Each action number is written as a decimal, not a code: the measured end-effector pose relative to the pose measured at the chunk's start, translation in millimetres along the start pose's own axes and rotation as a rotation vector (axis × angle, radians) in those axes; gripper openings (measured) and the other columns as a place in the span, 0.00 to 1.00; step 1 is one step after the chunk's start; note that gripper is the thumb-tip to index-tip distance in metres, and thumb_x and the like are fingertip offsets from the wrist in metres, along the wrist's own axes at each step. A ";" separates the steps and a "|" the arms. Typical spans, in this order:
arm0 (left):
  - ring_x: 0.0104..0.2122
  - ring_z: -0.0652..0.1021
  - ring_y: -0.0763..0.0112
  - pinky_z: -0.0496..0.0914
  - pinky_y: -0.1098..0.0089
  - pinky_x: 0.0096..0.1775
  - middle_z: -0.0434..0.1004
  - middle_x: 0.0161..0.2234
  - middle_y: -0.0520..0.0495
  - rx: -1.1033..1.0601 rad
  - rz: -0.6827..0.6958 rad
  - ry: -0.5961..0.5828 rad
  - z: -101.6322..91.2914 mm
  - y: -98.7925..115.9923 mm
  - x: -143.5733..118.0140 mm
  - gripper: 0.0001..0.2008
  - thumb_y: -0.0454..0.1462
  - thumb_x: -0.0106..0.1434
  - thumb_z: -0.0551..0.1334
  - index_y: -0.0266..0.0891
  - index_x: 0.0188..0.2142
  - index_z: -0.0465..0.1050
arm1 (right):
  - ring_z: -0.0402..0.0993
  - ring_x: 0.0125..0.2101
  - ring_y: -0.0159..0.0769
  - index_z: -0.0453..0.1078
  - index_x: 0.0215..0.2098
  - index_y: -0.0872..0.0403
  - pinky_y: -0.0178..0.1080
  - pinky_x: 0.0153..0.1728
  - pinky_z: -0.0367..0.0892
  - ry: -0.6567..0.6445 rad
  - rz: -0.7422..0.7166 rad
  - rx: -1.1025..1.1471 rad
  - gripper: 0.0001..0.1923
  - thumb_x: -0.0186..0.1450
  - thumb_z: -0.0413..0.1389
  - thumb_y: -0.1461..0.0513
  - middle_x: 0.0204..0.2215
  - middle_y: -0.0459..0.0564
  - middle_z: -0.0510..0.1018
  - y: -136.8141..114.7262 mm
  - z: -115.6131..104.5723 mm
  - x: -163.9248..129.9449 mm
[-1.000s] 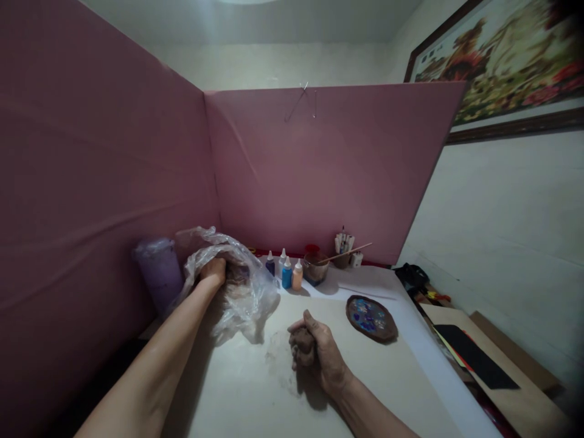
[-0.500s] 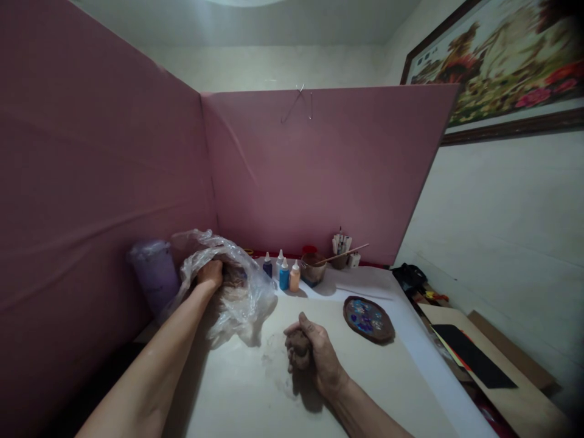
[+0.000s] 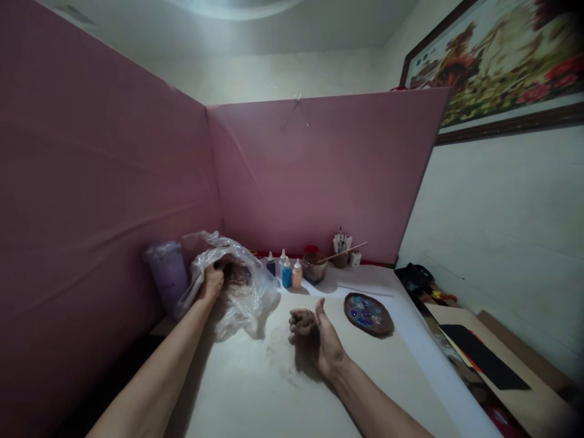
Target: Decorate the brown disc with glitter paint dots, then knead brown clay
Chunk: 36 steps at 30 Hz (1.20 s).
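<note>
My left hand [image 3: 212, 283] reaches into the mouth of a clear plastic bag [image 3: 249, 307] at the left of the table. Its fingers are curled at a dark brown patch inside, and what they grip cannot be made out. Brownish material shows through the bag's film. Over the middle of the table, my right hand [image 3: 328, 344] holds a lump of brown clay [image 3: 302, 322] in its curled fingers. The right thumb sticks up, apart from the lump. Brown smears mark the pale board [image 3: 241, 383] below it.
Beyond the hands stand small squeeze bottles [image 3: 286, 275], a water tub [image 3: 314, 271] with a brush [image 3: 344, 252] across it, and a holder of pens [image 3: 341, 246]. A brown paint-dabbed slab [image 3: 368, 314] lies at right. A purple container [image 3: 168, 277] stands beside the bag. Pink panels [image 3: 319, 176] enclose the table.
My right thumb has lifted off the clay and the hand has opened upward a little. My left hand has drawn back slightly within the bag's mouth. The view has shifted a little.
</note>
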<state>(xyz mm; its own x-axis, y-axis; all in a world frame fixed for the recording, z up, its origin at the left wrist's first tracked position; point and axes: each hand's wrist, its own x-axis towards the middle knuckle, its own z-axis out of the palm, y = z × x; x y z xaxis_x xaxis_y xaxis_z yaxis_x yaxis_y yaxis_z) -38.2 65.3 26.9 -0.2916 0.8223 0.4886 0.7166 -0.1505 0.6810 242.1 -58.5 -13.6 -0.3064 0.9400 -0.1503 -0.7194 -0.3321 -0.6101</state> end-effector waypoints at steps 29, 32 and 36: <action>0.41 0.77 0.65 0.72 0.62 0.45 0.81 0.40 0.46 -0.488 0.425 -0.327 27.2 92.8 -168.3 0.12 0.29 0.55 0.60 0.43 0.32 0.81 | 0.74 0.28 0.32 0.70 0.38 0.58 0.34 0.31 0.69 -0.129 -0.118 -0.145 0.20 0.55 0.66 0.53 0.30 0.48 0.78 13.6 -0.5 -1.7; 0.42 0.78 0.64 0.73 0.62 0.46 0.81 0.40 0.44 -0.598 0.261 -0.351 26.3 92.9 -167.8 0.10 0.30 0.53 0.62 0.42 0.33 0.81 | 0.74 0.27 0.32 0.71 0.39 0.58 0.33 0.30 0.68 -0.132 -0.108 -0.181 0.21 0.55 0.66 0.52 0.29 0.49 0.79 13.2 -0.8 -1.9; 0.42 0.78 0.65 0.72 0.63 0.47 0.81 0.40 0.44 -0.595 0.196 -0.301 30.7 95.9 -169.7 0.08 0.30 0.53 0.63 0.40 0.31 0.79 | 0.74 0.29 0.32 0.71 0.38 0.57 0.33 0.32 0.68 -0.137 -0.117 -0.145 0.22 0.55 0.64 0.49 0.31 0.49 0.79 13.2 -0.4 0.2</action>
<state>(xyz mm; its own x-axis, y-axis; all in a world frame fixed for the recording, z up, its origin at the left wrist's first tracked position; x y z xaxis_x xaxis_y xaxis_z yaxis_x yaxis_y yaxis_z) 99.5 -71.8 -7.4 0.0572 0.8528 0.5191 0.2435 -0.5162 0.8211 232.7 -62.6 -22.0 -0.3150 0.9487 0.0293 -0.6610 -0.1971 -0.7240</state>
